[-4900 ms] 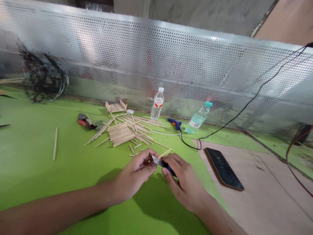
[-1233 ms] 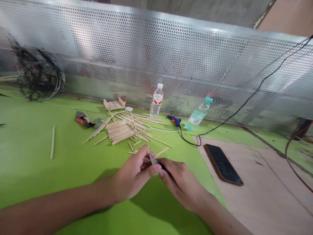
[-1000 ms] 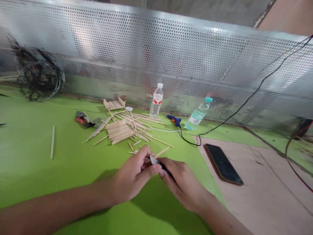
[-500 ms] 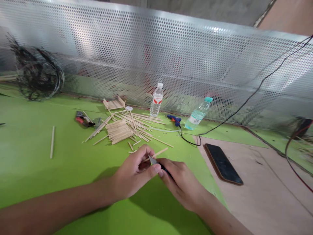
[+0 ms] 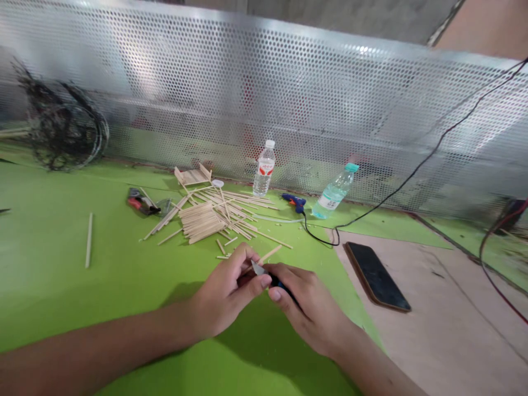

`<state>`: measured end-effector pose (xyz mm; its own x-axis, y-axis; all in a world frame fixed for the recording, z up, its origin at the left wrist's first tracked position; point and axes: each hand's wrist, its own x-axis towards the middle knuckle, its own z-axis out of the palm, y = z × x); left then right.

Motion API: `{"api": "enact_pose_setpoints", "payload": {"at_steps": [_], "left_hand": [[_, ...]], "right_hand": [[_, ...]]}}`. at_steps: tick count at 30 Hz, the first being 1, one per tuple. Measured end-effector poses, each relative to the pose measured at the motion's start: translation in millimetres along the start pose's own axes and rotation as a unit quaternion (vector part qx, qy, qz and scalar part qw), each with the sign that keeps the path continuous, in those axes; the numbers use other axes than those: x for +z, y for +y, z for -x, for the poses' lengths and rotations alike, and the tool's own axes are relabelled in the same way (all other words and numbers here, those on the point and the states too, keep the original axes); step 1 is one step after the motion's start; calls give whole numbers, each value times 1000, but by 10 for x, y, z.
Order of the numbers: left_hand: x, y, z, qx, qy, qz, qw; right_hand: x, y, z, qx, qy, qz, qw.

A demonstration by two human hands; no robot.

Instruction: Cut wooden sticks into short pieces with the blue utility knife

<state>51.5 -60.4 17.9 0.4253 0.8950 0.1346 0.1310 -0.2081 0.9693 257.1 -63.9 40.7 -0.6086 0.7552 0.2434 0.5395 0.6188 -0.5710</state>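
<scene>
My left hand point(image 5: 228, 291) is closed around a thin wooden stick point(image 5: 271, 253), whose free end points up and to the right. Wrapped round the dark handle of a utility knife point(image 5: 259, 269) is my right hand point(image 5: 307, 305). The knife's blade lies against the stick, close to my left fingertips, and my left thumb is by the base of the blade. Just beyond my hands, a heap of wooden sticks point(image 5: 204, 221) spreads over the green tabletop point(image 5: 136, 286), with several short cut pieces point(image 5: 221, 246) at its near edge.
A small wooden stick frame point(image 5: 193, 176) stands behind the heap. Nearby are a clear bottle point(image 5: 264, 170), a tilted green-capped bottle point(image 5: 334, 192), and a blue glue gun point(image 5: 294, 202) with a black cord. A phone point(image 5: 377, 276) lies right, red-black pliers point(image 5: 141, 202) left.
My right hand has shifted very slightly, and the knife's handle shows a little more. The blade stays against the stick; my left hand is almost still.
</scene>
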Motion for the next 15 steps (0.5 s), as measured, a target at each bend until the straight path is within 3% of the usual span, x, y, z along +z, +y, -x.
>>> {"api": "enact_pose_setpoints", "payload": {"at_steps": [6, 15], "left_hand": [[-2, -11, -5, 4, 8, -17, 1000], [5, -24, -5, -1, 12, -28, 1000]], "right_hand": [[-13, -7, -17, -7, 26, 7, 1000], [20, 8, -23, 26, 0, -3, 1000]]}}
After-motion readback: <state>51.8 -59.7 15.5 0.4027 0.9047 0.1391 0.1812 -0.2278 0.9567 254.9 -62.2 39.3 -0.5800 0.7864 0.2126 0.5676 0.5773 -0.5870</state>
